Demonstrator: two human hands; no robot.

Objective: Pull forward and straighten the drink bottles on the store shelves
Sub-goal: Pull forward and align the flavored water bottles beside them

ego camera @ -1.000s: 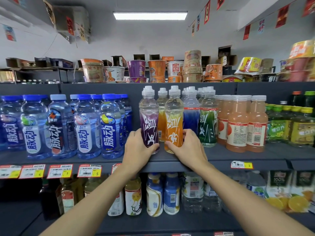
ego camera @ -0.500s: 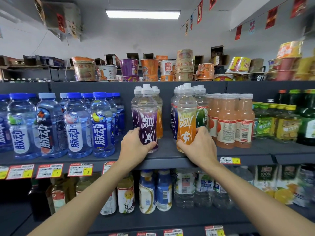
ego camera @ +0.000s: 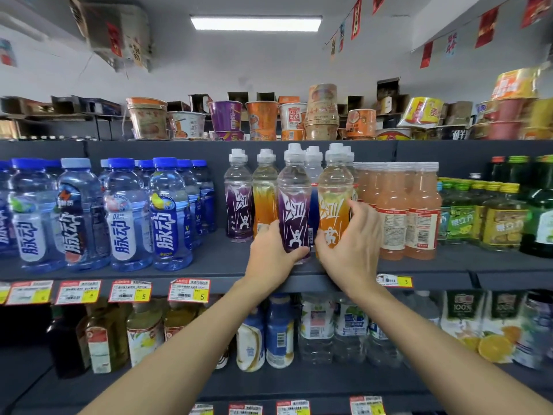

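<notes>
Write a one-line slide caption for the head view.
Left hand grips a purple-labelled clear plastic bottle, right hand an orange-labelled clear plastic bottle, at the grey shelf's front edge.

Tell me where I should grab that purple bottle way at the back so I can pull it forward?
Take the rear purple bottle around its labelled lower body, coming straight in from the front. It stands upright with open shelf before it, and an orange bottle sits close on its right, so wrap from the free left side. The narrow white cap would likely tip it.
</notes>
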